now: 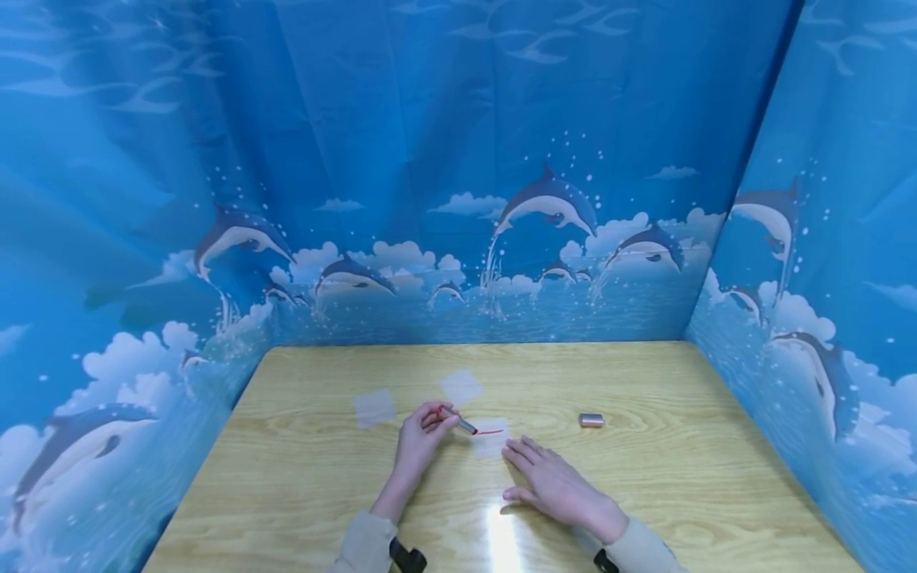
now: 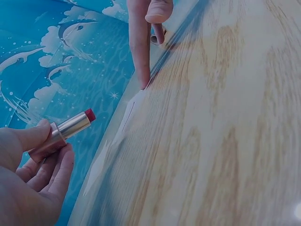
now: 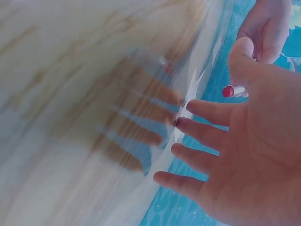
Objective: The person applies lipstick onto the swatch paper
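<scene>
My left hand (image 1: 417, 446) pinches a lipstick (image 2: 74, 125) between thumb and fingers. Its red tip (image 3: 228, 91) is exposed and points to the right, just above a square of thin white paper (image 1: 489, 448). A red line (image 1: 490, 432) runs across that paper. In the left wrist view the lipstick's case is a shiny metallic pink, with a silvery inner tube. My right hand (image 1: 562, 487) lies palm down with its fingers extended, the fingertips at the paper's right edge. The right wrist view shows those fingers spread and holding nothing.
Two more white paper squares lie on the wooden table (image 1: 286, 493): one on the left (image 1: 374, 408), one farther back (image 1: 462, 386). A short metallic cap (image 1: 591, 420) rests to the right. Blue dolphin-printed curtains (image 1: 401, 159) border the table's back and sides.
</scene>
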`<state>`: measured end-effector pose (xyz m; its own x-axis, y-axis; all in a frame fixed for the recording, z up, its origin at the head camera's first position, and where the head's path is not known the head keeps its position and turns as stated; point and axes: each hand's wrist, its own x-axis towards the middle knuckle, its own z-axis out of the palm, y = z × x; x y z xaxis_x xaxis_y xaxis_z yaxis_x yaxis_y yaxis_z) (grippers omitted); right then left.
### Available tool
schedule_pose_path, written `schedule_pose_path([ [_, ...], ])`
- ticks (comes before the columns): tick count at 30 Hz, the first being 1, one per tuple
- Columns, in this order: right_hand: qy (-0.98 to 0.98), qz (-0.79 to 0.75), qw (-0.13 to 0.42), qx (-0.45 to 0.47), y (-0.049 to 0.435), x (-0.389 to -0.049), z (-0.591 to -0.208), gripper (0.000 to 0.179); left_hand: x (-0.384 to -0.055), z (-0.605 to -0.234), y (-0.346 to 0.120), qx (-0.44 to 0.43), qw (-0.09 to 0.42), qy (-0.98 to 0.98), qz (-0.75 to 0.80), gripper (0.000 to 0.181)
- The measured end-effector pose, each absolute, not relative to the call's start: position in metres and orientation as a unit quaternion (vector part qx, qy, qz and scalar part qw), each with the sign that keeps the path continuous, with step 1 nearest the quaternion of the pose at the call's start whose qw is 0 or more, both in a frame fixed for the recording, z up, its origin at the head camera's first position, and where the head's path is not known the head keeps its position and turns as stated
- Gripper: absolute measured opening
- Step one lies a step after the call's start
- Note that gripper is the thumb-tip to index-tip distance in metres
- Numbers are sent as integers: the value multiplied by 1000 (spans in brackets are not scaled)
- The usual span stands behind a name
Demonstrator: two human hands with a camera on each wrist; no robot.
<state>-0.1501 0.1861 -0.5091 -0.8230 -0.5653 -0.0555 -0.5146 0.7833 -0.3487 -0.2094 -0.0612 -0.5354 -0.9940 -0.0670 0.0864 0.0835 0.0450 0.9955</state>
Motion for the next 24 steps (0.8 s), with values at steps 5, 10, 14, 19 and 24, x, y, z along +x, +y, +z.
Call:
schedule_pose_path([
  [5, 942, -163, 77, -284, 188, -151, -509, 70, -207, -538, -63, -36, 84, -714, -694, 28],
  [10, 943, -155, 67, -285, 192, -153, -509, 70, -207, -536, -63, -24, 76, -715, -695, 31],
  [14, 945, -152, 61, -283, 195, -156, -510, 70, -205, -532, -63, 5, 54, -719, -692, 34],
  [19, 947, -155, 61, -275, 198, -161, -511, 70, -204, -531, -63, 8, 51, -718, -694, 34],
  [24, 948, -157, 66, -267, 200, -166, -511, 71, -204, -532, -63, 6, 53, -718, -694, 33],
])
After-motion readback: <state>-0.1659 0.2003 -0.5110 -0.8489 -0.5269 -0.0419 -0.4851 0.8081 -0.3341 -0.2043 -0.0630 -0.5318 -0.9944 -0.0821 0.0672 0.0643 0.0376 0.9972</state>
